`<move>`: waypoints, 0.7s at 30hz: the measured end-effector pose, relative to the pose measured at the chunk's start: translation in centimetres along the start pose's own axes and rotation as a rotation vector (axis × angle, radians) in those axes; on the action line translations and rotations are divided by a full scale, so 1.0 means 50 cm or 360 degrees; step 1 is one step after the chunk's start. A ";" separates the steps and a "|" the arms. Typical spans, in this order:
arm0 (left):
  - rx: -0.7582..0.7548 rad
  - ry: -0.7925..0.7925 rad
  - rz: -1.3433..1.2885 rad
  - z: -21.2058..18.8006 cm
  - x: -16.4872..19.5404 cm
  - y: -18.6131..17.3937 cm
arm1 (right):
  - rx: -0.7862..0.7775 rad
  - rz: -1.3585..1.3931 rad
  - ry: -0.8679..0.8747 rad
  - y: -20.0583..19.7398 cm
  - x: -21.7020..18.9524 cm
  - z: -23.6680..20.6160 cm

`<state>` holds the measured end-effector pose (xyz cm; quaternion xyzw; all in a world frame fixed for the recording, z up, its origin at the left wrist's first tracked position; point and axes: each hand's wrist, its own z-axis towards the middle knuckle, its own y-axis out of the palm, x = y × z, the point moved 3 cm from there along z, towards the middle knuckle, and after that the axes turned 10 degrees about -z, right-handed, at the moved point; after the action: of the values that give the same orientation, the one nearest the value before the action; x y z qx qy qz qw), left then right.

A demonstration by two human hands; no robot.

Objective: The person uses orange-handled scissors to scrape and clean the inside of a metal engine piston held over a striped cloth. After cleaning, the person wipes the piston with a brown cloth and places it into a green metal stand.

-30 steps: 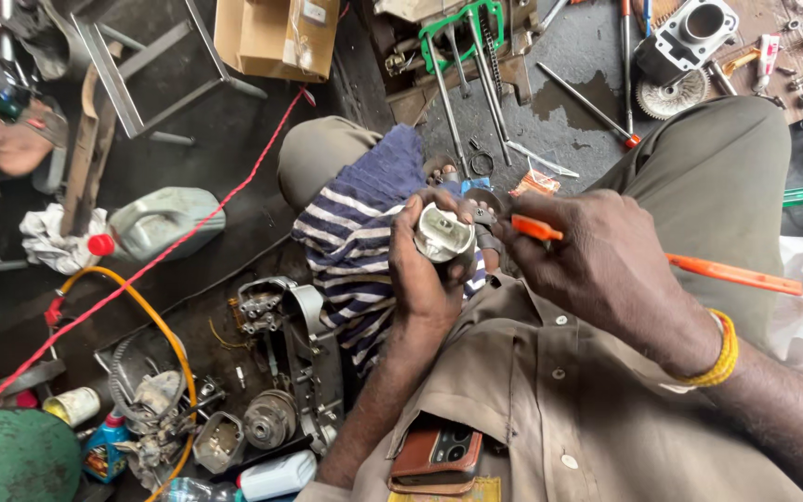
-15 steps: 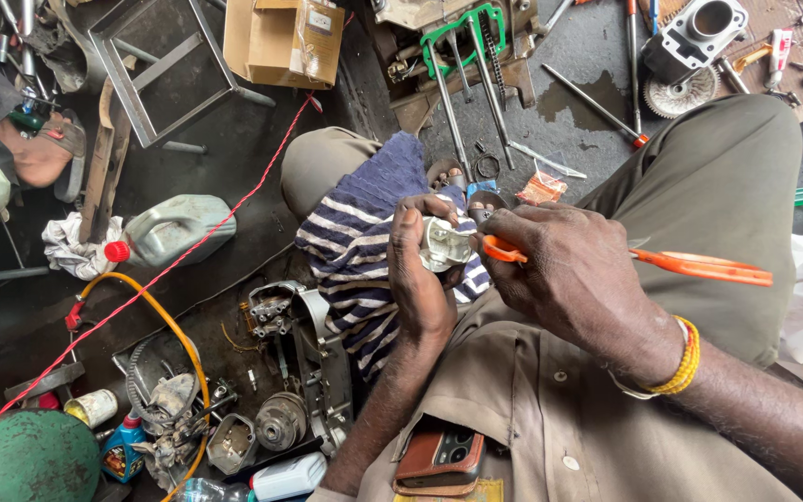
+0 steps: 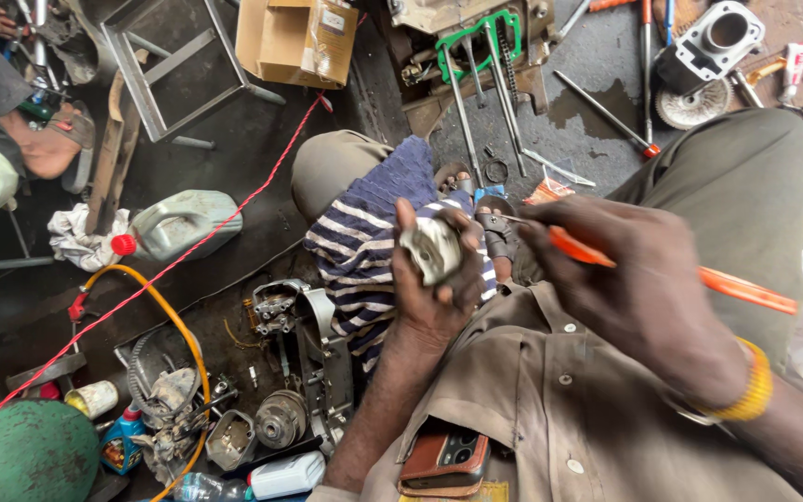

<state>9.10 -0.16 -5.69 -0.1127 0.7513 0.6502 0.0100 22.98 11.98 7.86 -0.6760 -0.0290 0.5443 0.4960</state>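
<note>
Metal, small and rigid, the pale engine part sits just above the striped cloth, clamped in the left hand; likely weighty and greasy, best gripped round its body. Right hand is closed on an orange-handled screwdriver pointing at it.

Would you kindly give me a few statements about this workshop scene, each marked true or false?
1. The left hand holds a small pale metal part. True.
2. The right hand holds a blue hammer. False: it holds an orange-handled tool, tip toward the part.
3. A striped cloth lies over the person's knee. True.
4. The grey jerrycan has a green cap. False: its cap is red.
5. A cardboard box sits on the floor at the top of the view. True.
6. The right wrist is bare. False: it wears a yellow band.
</note>
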 end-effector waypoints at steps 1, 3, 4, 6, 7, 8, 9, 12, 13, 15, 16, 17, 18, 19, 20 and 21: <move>-0.0089 -0.0047 0.0054 0.000 0.000 0.001 | -0.0047 0.0001 0.0055 -0.008 0.004 -0.004; -0.0257 -0.0146 0.0157 0.000 -0.006 0.003 | -0.0091 0.0037 0.0075 -0.018 0.010 -0.014; -0.0268 -0.0187 0.0132 -0.001 -0.008 0.004 | -0.0085 0.0071 0.0039 -0.022 0.011 -0.022; -0.0290 -0.0280 0.0083 0.002 -0.015 0.007 | -0.0087 0.0104 0.0013 -0.021 0.018 -0.036; -0.0315 -0.0271 0.0081 0.005 -0.017 0.010 | -0.0098 0.0103 0.0023 -0.017 0.023 -0.042; -0.0341 -0.0262 0.0080 0.007 -0.019 0.013 | -0.0108 0.0102 0.0032 -0.012 0.028 -0.047; -0.0367 -0.0253 0.0080 0.011 -0.020 0.016 | -0.0133 0.0107 0.0091 -0.006 0.036 -0.051; -0.0383 -0.0249 0.0024 0.019 -0.026 0.021 | -0.0182 0.0138 0.0191 0.007 0.058 -0.062; -0.0330 -0.0168 0.0077 0.020 -0.026 0.020 | -0.0174 0.0158 0.0171 0.010 0.064 -0.065; -0.0227 0.0001 0.0184 0.017 -0.026 0.019 | -0.0157 0.0180 0.0173 0.017 0.073 -0.070; -0.0197 0.0041 0.0185 0.017 -0.026 0.019 | -0.0147 0.0182 0.0196 0.021 0.076 -0.072; -0.0168 0.0081 0.0187 0.017 -0.025 0.019 | -0.0137 0.0184 0.0218 0.025 0.078 -0.075; -0.0139 0.0123 0.0187 0.018 -0.024 0.018 | -0.0117 0.0185 0.0169 0.027 0.078 -0.077; -0.0139 0.0144 0.0191 0.019 -0.023 0.018 | -0.0097 0.0183 0.0121 0.029 0.077 -0.078; -0.0139 0.0166 0.0195 0.020 -0.022 0.019 | -0.0077 0.0181 0.0072 0.030 0.075 -0.080; -0.0138 0.0189 0.0199 0.022 -0.021 0.020 | -0.0089 0.0163 0.0049 0.033 0.073 -0.082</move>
<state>9.82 1.19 -4.73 -0.1042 0.7272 0.6737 -0.0802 26.77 10.67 3.78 -0.6985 -0.0021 0.5575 0.4488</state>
